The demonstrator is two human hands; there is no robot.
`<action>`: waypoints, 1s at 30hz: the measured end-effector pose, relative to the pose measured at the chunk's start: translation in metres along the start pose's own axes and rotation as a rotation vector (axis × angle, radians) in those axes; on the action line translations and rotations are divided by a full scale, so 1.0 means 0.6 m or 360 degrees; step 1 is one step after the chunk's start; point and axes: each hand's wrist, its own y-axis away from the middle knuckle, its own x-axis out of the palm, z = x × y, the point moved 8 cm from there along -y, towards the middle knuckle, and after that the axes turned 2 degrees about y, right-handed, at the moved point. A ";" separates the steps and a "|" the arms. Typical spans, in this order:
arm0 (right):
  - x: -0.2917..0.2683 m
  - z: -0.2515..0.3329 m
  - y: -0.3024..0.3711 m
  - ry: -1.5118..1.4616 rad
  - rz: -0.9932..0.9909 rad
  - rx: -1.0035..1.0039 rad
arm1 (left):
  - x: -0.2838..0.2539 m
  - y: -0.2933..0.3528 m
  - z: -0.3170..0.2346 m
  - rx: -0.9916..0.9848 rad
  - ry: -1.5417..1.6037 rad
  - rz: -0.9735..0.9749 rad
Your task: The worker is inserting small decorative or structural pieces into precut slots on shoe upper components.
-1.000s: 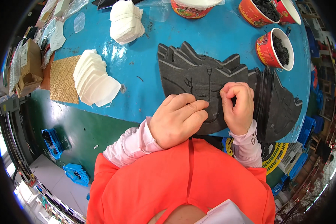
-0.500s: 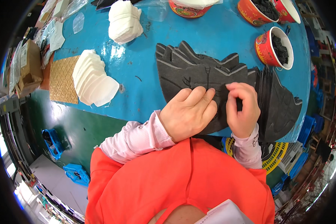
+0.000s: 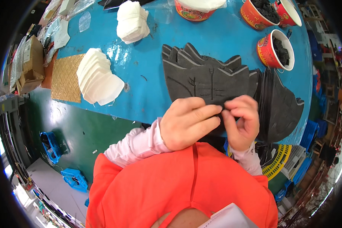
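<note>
My left hand (image 3: 192, 123) and my right hand (image 3: 242, 122) meet fingertip to fingertip at the near edge of a stack of dark grey fabric pieces (image 3: 212, 81). Both hands are closed in a pinch. What sits between the fingertips is too small and dark to make out. The stack has notched, pointed far edges and black stitched lines, and my hands cover its near part. Beside my right hand stands a second fanned pile of dark fabric pieces (image 3: 283, 114).
White cup-shaped pads (image 3: 98, 79) fan out over a gold patterned board (image 3: 66, 78) at left. A tied white bundle (image 3: 133, 22) lies farther back. Red paper tubs (image 3: 267, 51) holding small black pieces stand at far right. A cardboard box (image 3: 33, 64) sits at the left edge.
Both hands have drawn back toward my body, off the middle of the stack. My right hand has moved left, and its fingertips now meet those of my left hand.
</note>
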 end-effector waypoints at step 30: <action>0.035 0.009 0.011 -0.0394 0.0223 0.0169 | 0.003 0.016 0.049 -0.0926 0.0821 -0.0088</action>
